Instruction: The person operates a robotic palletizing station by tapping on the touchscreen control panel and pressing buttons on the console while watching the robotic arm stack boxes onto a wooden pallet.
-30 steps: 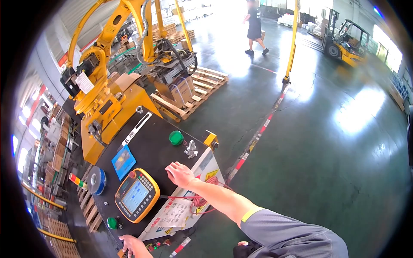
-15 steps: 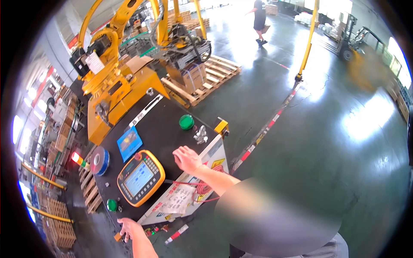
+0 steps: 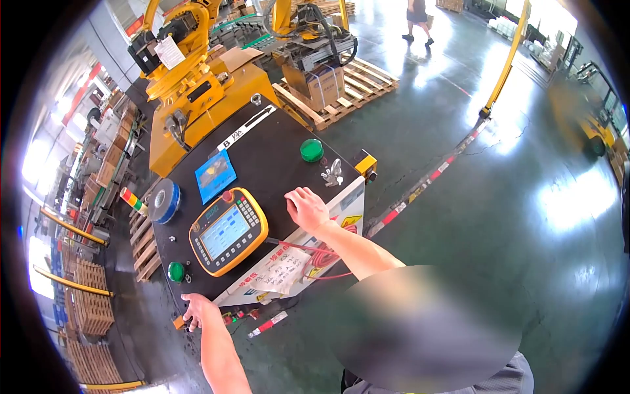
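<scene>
A teach pendant [image 3: 230, 231] with a yellow-orange rim, lit screen and red knob lies on the dark top of a cabinet [image 3: 275, 141]. To its right, my right hand [image 3: 308, 209] rests on the cabinet's near edge, fingers a little bent and holding nothing. At the near left corner is my left hand [image 3: 200, 311], fingers apart over the edge beside a small orange fitting [image 3: 178, 322]. A green button [image 3: 176, 272] sits just above that hand. Another green button [image 3: 312, 150] and some keys or metal pieces [image 3: 333, 174] are beyond my right hand.
A blue packet [image 3: 215, 176] and a tape roll [image 3: 164, 201] lie beyond the pendant. Behind stands a yellow robot arm [image 3: 197, 82], near a carton [image 3: 321, 88] on a wooden pallet [image 3: 361, 88]. Red cable [image 3: 318, 256] hangs on the cabinet's side. A person [image 3: 418, 20] walks far off.
The view has shifted, so the cabinet and robot sit further right. My hands stay at about the same places on the cabinet. The light tower's red lamp looks dimmer; the distant person has moved.
</scene>
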A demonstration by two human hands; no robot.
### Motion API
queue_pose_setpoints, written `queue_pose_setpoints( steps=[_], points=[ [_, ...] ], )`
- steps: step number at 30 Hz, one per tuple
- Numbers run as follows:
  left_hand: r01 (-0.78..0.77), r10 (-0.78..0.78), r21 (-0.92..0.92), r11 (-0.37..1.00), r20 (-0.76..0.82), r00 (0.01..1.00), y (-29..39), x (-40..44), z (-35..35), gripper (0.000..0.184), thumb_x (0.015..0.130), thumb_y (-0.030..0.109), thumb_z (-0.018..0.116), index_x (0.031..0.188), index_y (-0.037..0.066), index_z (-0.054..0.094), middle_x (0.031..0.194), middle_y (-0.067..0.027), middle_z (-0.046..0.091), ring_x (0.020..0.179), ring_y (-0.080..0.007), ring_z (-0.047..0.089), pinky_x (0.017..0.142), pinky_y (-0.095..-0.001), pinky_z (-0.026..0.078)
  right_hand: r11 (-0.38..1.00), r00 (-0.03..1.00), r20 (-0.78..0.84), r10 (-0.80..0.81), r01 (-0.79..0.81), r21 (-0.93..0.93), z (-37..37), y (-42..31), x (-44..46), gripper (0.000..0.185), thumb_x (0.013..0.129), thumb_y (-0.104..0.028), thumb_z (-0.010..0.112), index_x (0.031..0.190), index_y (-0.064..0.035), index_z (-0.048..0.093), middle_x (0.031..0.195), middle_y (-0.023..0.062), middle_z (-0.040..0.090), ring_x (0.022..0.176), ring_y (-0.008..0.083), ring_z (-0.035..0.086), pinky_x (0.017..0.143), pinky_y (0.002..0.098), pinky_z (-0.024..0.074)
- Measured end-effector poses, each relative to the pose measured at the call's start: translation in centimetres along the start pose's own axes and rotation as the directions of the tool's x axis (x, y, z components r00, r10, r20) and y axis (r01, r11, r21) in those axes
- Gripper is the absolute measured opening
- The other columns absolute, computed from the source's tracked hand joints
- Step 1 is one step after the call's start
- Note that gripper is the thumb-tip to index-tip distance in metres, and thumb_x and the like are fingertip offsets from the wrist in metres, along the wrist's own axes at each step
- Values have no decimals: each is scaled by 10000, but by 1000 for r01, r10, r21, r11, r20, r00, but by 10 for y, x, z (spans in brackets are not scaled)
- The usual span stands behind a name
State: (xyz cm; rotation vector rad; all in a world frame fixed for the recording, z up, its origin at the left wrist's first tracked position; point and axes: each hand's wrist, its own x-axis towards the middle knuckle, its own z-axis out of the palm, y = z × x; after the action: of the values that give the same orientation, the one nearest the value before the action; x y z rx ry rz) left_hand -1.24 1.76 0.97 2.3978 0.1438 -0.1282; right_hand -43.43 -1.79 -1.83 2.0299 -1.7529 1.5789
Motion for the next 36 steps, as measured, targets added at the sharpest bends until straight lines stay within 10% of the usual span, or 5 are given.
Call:
queue_pose_setpoints(
  steps=[19, 24, 28, 35, 36],
  points=[
    [-127, 126, 16, 992, 42, 991, -21, 8, -14, 1087, 983, 803, 453, 1713, 29, 230, 1777, -323, 52, 1560, -554, 318, 1276, -651, 252, 920, 874, 474, 107, -268, 285, -246, -25, -139, 373, 970, -179, 738, 1330, -88, 711, 1092, 142, 749, 965, 313, 759, 838, 412, 639],
    [-678, 687, -138, 722, 22, 726, -190, 34, -25, 906, 1071, 639, 522, 1555, -119, 414, 1571, -394, 442, 1472, -490, 465, 1243, -551, 386, 899, 896, -88, 436, -438, -3, -500, 33, -96, 87, 897, -49, 754, 984, -44, 754, 1163, 95, 760, 1017, 191, 732, 916, 350, 589],
    [-116, -269, 355, 928, 850, 453, -394, -40, -61, 519, 1083, 649, 514, 864, 179, 509, 586, 8, 393, 482, -191, 472, 452, -428, 426, 995, 949, -309, 66, -87, -56, -688, 7, -21, 383, 956, -130, 633, 1273, 85, 652, 1276, 186, 683, 1243, 284, 639, 1056, 416, 506],
    [-940, 19, -258, -224, 963, -269, -496, -254, -14, 499, 1083, 486, 635, 1121, 7, 768, 868, -92, 767, 865, -190, 732, 720, -413, 569, 685, 779, 22, -627, 565, -460, -891, 43, 56, 635, 1059, -408, 578, 1424, 112, 552, 1380, 252, 639, 1330, 397, 594, 1141, 517, 444],
    [-948, -14, -53, 315, 998, -61, -472, -308, -33, 476, 1088, 472, 629, 1186, 23, 751, 926, -87, 777, 883, -171, 733, 714, -377, 570, 677, 769, 10, -639, 569, -467, -905, 60, 63, 635, 1060, -408, 578, 1425, 112, 550, 1382, 253, 638, 1331, 397, 593, 1142, 518, 443]
  ],
)
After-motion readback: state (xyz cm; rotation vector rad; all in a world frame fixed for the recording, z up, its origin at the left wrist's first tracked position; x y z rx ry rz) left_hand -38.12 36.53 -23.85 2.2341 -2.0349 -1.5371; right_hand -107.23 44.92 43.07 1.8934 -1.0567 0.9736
